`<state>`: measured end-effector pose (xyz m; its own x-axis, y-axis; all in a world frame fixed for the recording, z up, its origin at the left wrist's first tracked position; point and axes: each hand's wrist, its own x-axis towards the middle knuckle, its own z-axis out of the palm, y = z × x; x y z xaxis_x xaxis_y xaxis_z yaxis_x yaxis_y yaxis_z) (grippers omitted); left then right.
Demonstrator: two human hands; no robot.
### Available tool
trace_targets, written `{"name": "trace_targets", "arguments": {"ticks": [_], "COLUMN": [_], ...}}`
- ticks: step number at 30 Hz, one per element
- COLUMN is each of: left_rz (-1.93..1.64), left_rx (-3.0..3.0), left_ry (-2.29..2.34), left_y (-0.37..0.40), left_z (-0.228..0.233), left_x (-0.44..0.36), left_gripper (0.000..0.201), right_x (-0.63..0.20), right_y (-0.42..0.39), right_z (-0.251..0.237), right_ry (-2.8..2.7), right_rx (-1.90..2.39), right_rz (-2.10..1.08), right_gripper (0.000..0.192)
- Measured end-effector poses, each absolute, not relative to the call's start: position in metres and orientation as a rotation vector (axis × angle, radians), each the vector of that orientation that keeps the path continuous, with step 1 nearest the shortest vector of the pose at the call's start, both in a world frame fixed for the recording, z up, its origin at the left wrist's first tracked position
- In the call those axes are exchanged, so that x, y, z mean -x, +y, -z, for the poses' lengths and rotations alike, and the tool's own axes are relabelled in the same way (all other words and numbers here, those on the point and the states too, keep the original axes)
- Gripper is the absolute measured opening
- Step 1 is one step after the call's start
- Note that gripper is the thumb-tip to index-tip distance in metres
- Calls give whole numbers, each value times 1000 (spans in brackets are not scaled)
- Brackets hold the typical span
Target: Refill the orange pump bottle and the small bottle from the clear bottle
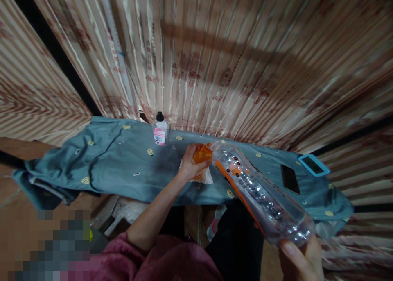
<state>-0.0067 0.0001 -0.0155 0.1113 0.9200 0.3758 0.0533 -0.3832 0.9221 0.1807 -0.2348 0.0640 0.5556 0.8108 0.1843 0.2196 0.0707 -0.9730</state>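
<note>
My right hand (pixel 299 258) grips the base of a large clear plastic bottle (pixel 264 195) with an orange label strip, tilted so its mouth points down toward my left hand. My left hand (pixel 192 164) holds a small clear cup filled with orange liquid (pixel 202 154) right at the bottle's mouth, above a white cloth or tissue (pixel 207 177) lying on the table. The table is covered with a blue-grey patterned cloth (pixel 123 166).
A small bottle with a black cap and pink label (pixel 160 130) stands at the back of the table. A dark phone (pixel 290 178) and a blue-framed device (pixel 313 164) lie at the right end. Striped curtains hang behind. A blurred patch covers the lower left.
</note>
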Motion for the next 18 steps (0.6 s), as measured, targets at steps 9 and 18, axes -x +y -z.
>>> {"name": "trace_targets", "arguments": {"ticks": [9, 18], "left_rz": [-1353, -1356], "left_rx": [-1589, -1577], "left_ry": [993, 982], "left_y": [0, 1], "left_z": [16, 17], "left_x": [7, 7], "left_gripper": [51, 51], "right_x": [-181, -176], "right_y": [-236, -235], "right_z": [-65, -69], "right_ry": [-902, -859], "right_rx": [1501, 1485], "right_rz": [-602, -628], "right_gripper": [79, 80]}}
